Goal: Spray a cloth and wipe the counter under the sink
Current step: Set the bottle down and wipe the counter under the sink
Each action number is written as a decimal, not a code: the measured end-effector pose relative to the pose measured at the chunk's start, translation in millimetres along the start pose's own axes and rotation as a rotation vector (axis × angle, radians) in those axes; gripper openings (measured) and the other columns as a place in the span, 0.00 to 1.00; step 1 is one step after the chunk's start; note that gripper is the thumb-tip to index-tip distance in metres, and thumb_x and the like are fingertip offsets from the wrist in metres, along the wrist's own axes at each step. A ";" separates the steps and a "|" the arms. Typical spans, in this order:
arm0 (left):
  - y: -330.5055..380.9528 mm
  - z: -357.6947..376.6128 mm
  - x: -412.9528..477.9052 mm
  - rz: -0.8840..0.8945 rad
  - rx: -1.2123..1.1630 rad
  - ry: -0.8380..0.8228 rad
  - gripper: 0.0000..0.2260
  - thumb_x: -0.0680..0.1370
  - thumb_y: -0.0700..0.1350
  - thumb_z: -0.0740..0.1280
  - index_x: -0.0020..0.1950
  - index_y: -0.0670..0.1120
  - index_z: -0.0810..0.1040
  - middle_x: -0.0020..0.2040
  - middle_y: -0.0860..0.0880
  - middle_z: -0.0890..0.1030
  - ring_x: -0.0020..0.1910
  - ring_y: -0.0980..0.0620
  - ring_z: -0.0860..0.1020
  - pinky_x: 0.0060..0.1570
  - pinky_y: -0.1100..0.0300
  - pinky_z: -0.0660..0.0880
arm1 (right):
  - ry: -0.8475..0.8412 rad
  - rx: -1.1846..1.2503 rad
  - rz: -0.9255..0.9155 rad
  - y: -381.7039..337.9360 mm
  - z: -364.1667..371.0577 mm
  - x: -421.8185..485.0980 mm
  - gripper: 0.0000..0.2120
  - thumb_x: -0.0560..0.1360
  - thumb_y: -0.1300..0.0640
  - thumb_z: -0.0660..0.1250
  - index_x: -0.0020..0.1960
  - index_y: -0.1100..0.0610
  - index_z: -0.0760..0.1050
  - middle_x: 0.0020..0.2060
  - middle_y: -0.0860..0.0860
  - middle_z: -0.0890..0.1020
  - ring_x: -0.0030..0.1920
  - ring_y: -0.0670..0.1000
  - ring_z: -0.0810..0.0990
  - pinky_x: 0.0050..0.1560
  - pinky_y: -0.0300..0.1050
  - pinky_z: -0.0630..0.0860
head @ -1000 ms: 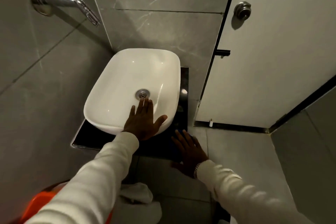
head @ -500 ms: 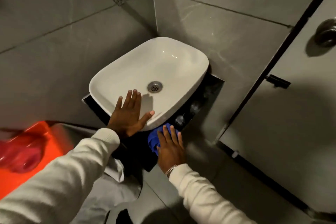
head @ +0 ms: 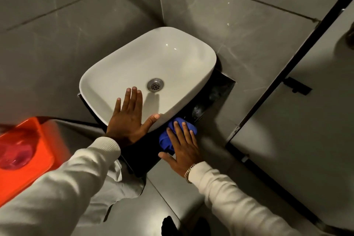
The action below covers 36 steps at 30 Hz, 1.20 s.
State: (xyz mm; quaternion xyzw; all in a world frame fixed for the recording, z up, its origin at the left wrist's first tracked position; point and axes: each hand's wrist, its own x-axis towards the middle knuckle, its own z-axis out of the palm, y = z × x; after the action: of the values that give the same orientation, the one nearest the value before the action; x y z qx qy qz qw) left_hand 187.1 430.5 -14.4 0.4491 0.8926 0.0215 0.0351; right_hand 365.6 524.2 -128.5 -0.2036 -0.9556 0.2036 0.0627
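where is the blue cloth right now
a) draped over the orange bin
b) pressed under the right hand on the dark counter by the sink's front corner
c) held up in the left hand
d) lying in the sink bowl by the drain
b: the blue cloth sits under the fingers of the right hand on the dark counter, while the left hand lies flat on the sink rim.

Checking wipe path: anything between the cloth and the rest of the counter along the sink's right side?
Nothing loose visible. The right hand presses the cloth flat on the counter at the sink's front right corner. The strip beyond shows only pale smears; the sink's overhang narrows it. The left hand rests on the sink rim, clear.
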 end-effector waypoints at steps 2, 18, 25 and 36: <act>0.9 -0.4 0.0 0.001 -0.011 0.000 0.45 0.69 0.73 0.36 0.77 0.43 0.38 0.79 0.44 0.40 0.78 0.48 0.37 0.77 0.45 0.42 | 0.021 -0.006 0.004 14.1 -9.1 9.1 0.34 0.76 0.34 0.47 0.77 0.51 0.57 0.79 0.51 0.57 0.79 0.55 0.49 0.78 0.57 0.49; 45.8 1.1 23.8 -0.190 -0.080 -0.005 0.47 0.67 0.74 0.35 0.77 0.44 0.38 0.79 0.46 0.37 0.76 0.50 0.34 0.76 0.45 0.39 | 0.150 0.019 0.133 79.8 -57.8 65.1 0.21 0.74 0.55 0.67 0.66 0.60 0.75 0.70 0.60 0.73 0.72 0.64 0.67 0.72 0.63 0.60; 73.9 8.2 49.0 -0.388 -0.089 0.030 0.45 0.69 0.72 0.39 0.77 0.43 0.43 0.80 0.45 0.43 0.78 0.50 0.39 0.75 0.43 0.41 | -0.070 0.066 -0.307 146.5 -85.2 80.8 0.28 0.68 0.59 0.73 0.67 0.59 0.75 0.69 0.59 0.74 0.72 0.64 0.67 0.72 0.65 0.63; 86.7 1.7 47.6 -0.476 -0.085 0.125 0.45 0.71 0.72 0.41 0.77 0.43 0.41 0.80 0.44 0.41 0.78 0.48 0.39 0.76 0.42 0.45 | -0.128 -0.115 0.038 215.8 -152.0 152.6 0.27 0.75 0.59 0.66 0.72 0.58 0.65 0.75 0.56 0.65 0.75 0.56 0.62 0.72 0.50 0.64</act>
State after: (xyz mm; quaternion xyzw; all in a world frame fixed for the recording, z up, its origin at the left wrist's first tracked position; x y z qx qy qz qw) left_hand 228.3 520.4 -12.1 0.2219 0.9719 0.0780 0.0029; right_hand 336.2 822.7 -74.1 -0.2114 -0.9637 0.1623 -0.0140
